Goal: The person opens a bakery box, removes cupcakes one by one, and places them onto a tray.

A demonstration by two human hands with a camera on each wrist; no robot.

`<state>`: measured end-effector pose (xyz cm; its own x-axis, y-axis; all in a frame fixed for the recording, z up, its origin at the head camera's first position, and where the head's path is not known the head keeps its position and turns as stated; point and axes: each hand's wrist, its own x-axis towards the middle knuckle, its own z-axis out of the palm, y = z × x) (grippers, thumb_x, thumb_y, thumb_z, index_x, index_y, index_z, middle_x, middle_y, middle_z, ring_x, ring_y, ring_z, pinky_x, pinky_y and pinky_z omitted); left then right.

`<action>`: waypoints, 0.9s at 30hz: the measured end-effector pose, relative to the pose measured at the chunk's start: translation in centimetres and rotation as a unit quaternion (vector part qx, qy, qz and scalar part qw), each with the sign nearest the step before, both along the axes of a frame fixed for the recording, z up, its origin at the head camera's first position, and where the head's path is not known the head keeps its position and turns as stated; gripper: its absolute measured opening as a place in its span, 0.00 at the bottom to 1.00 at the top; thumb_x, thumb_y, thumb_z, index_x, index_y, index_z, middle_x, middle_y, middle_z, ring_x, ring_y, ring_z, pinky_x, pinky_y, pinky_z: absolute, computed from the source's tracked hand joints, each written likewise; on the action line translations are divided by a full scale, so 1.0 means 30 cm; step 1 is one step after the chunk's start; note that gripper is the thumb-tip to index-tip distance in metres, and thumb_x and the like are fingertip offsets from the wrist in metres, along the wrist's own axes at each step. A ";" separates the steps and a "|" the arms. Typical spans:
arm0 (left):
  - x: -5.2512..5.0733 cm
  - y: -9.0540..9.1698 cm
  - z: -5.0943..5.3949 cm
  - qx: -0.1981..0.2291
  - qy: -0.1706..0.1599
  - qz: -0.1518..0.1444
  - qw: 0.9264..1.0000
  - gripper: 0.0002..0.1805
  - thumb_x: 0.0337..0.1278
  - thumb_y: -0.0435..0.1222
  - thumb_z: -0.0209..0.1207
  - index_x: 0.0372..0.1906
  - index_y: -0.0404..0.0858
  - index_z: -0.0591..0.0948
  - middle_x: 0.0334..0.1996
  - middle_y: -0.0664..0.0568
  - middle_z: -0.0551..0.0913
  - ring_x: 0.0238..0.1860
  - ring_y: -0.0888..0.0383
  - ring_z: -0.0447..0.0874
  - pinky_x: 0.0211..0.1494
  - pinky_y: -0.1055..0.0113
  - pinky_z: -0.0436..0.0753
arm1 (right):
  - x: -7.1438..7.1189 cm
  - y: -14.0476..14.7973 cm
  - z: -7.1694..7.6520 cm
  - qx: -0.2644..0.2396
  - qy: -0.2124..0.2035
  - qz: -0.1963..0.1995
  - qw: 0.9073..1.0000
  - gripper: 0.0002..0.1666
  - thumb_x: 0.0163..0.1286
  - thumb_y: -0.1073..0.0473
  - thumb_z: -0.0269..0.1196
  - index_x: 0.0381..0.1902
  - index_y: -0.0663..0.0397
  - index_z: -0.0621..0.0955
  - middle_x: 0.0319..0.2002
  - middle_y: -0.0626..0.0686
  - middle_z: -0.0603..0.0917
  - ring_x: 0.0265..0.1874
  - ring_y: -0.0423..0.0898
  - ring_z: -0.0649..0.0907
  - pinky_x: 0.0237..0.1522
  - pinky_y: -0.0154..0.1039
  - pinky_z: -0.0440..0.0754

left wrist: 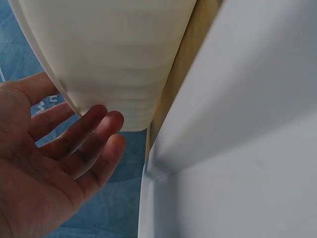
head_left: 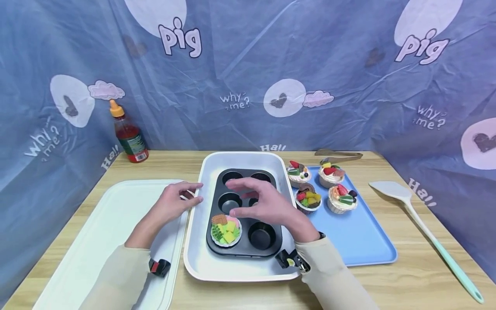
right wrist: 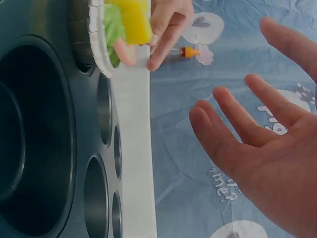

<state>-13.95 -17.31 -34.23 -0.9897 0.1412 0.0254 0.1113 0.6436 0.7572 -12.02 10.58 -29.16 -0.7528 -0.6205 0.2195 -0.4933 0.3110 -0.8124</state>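
Observation:
A black muffin tin (head_left: 243,248) lies inside a deep white tray (head_left: 240,274). One cupcake (head_left: 226,231) with yellow, green and pink toppings sits in the tin's front-left cup. My right hand (head_left: 265,206) hovers above the tin with fingers spread and nothing between them; it hides part of the middle and back cups. In the right wrist view the cupcake (right wrist: 130,25) shows at the top left, apart from those fingers. At the deep tray's left rim, my left hand (head_left: 175,200) touches the edge with loosely bent fingers. Several more cupcakes (head_left: 342,199) stand on a blue tray (head_left: 360,245).
A flat white tray (head_left: 116,224) is left of the deep tray. A sauce bottle (head_left: 131,137) with an orange cap stands at the back left. Tongs (head_left: 341,154) lie behind the blue tray. On the right lies a spatula (head_left: 422,224) with a mint handle end.

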 end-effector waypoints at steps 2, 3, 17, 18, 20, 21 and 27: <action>0.001 0.001 0.002 0.000 0.001 -0.001 1.000 0.23 0.61 0.36 0.67 0.62 0.38 0.82 0.54 0.40 0.84 0.44 0.50 0.84 0.37 0.67 0.82 | 0.002 -0.003 -0.005 0.016 -0.003 0.007 1.000 0.36 0.60 0.59 0.75 0.66 0.53 0.77 0.64 0.52 0.81 0.63 0.52 0.80 0.63 0.48 0.79; 0.001 0.001 0.002 -0.001 0.002 -0.001 1.000 0.23 0.61 0.36 0.67 0.62 0.38 0.82 0.54 0.40 0.84 0.44 0.50 0.84 0.37 0.67 0.82 | 0.003 -0.005 -0.008 0.026 -0.002 0.009 1.000 0.36 0.60 0.58 0.75 0.66 0.52 0.77 0.64 0.52 0.81 0.63 0.52 0.80 0.63 0.48 0.79; -0.004 -0.003 -0.002 -0.001 0.021 -0.010 1.000 0.22 0.62 0.34 0.66 0.61 0.35 0.82 0.50 0.40 0.85 0.43 0.50 0.84 0.39 0.66 0.83 | 0.045 -0.049 -0.047 0.084 -0.005 0.020 0.996 0.37 0.59 0.55 0.76 0.66 0.53 0.78 0.64 0.50 0.80 0.62 0.52 0.79 0.62 0.48 0.80; -0.004 -0.003 -0.002 -0.002 0.021 -0.010 1.000 0.22 0.62 0.34 0.66 0.61 0.35 0.82 0.48 0.40 0.86 0.43 0.51 0.84 0.39 0.65 0.83 | 0.047 -0.052 -0.052 0.087 0.001 0.019 0.996 0.37 0.58 0.55 0.76 0.65 0.53 0.78 0.64 0.50 0.80 0.62 0.52 0.79 0.61 0.47 0.80; -0.004 -0.003 -0.002 -0.004 0.026 -0.010 1.000 0.22 0.62 0.34 0.66 0.60 0.35 0.82 0.43 0.42 0.86 0.42 0.51 0.84 0.39 0.65 0.82 | 0.049 -0.060 -0.062 0.093 0.009 0.017 0.995 0.38 0.57 0.54 0.77 0.65 0.51 0.78 0.64 0.49 0.80 0.62 0.51 0.79 0.61 0.46 0.80; -0.004 -0.004 -0.001 -0.005 0.027 -0.009 1.000 0.22 0.62 0.34 0.66 0.60 0.34 0.82 0.40 0.42 0.86 0.42 0.51 0.84 0.40 0.65 0.82 | 0.050 -0.065 -0.066 0.096 0.011 0.017 0.995 0.38 0.57 0.54 0.77 0.65 0.50 0.78 0.64 0.49 0.80 0.62 0.51 0.79 0.61 0.46 0.80; -0.001 -0.005 -0.002 -0.004 0.025 -0.009 1.000 0.22 0.62 0.33 0.66 0.60 0.34 0.82 0.38 0.44 0.85 0.41 0.52 0.83 0.40 0.65 0.82 | 0.054 -0.088 -0.080 0.142 0.009 0.016 0.990 0.41 0.54 0.51 0.79 0.66 0.49 0.79 0.63 0.49 0.80 0.55 0.45 0.80 0.58 0.40 0.81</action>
<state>-13.97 -17.47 -34.28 -0.9845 0.1591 0.0735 0.1603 0.6474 0.7451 -10.40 7.95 -31.54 -0.7287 -0.6833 0.0465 -0.5209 0.5089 -0.6853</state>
